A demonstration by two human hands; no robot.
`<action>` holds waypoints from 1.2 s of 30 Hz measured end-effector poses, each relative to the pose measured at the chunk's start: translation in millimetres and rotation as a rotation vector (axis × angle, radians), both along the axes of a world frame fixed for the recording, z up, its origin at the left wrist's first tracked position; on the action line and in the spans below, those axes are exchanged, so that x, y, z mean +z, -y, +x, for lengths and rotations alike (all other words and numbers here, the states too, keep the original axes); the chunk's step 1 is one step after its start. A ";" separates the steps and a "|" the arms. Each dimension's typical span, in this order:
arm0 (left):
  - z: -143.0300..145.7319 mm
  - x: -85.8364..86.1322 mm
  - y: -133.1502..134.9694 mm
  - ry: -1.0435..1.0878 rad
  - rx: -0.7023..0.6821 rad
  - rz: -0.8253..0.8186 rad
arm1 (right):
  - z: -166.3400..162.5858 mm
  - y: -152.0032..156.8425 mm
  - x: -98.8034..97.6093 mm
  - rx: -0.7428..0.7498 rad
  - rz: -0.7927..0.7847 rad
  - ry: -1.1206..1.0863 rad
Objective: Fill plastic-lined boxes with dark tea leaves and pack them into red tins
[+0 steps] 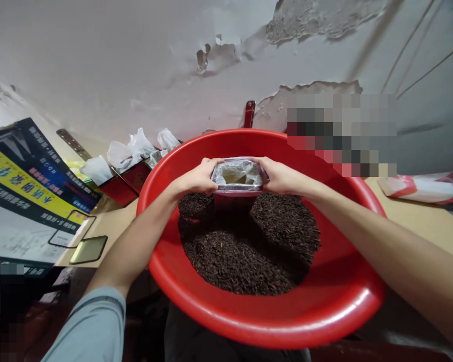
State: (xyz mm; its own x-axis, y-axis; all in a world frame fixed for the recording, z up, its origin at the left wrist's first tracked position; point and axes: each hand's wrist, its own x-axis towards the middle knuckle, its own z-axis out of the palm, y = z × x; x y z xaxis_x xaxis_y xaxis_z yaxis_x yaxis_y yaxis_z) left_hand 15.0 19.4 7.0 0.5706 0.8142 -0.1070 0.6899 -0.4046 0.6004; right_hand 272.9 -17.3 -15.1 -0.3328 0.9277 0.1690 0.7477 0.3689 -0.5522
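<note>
Lined box (237, 190) held by both ends over dark leaves (245, 266)

The box sits at the far side of the red basin (264, 322); whether its base touches the leaves is unclear. Left hand (205, 176) and right hand (277, 176) each grasp one end by the rim, a sound hold. It looks light and fairly stiff, the clear film on its rim probably slippery, the bag (222, 173) inside soft and easily torn. No writing is readable on it. Leftward stand bag-topped tins (124, 183) and a carton (18, 176) whose yellow band reads 不锈钢 (stainless steel); its smaller print is too skewed.
</note>
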 end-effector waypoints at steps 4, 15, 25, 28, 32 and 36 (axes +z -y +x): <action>-2.5 -2.6 -2.5 0.028 0.002 -0.019 | 2.5 -6.1 -8.8 -0.031 0.016 0.023; 0.5 -15.7 -6.4 0.311 0.069 -0.340 | -6.7 -5.9 -26.1 -0.160 -0.178 -0.204; -1.8 -39.0 -6.2 0.317 0.107 -0.456 | -7.6 0.8 -61.3 -0.072 -0.433 -0.626; -3.7 -41.7 -6.6 0.387 0.228 -0.589 | -5.5 2.1 -70.4 -0.088 -0.551 -0.787; -9.9 -48.7 -13.7 0.432 0.344 -0.720 | -1.1 0.6 -84.9 -0.029 -0.612 -0.921; -12.1 -66.8 -18.9 0.431 0.303 -0.728 | 1.1 -2.9 -102.8 0.050 -0.663 -0.823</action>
State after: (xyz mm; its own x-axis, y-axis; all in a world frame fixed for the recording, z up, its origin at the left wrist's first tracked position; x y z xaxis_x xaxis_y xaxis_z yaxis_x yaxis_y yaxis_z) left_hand 2.9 38.3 -59.7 0.4522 0.7505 -0.4820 0.3607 0.3403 0.8684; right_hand 274.0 -14.5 -117.9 -0.3867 0.9054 -0.1751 0.0436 -0.1718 -0.9842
